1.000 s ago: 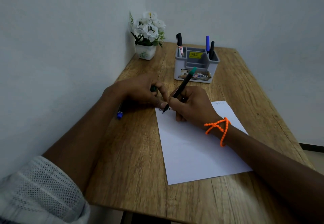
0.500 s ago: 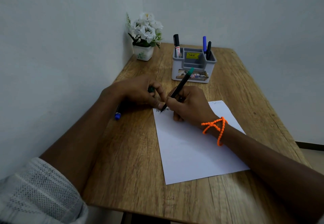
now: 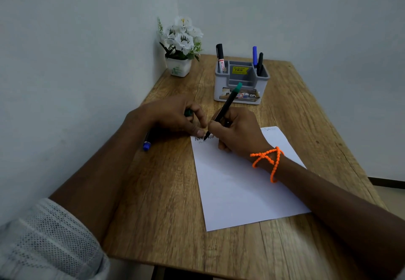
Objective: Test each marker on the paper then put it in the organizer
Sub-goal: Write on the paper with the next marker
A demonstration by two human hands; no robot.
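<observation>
Now the right hand [image 3: 237, 134] grips a green-ended marker [image 3: 225, 109], tip on the paper [image 3: 241, 183], while the left hand [image 3: 173, 115] curls around a green cap [image 3: 188, 112].

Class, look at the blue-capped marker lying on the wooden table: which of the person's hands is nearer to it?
Left. The left hand rests just beyond the blue-capped marker, whose far end runs under its wrist. The right hand is farther right, over the white paper, writing with a green-ended marker.
</observation>
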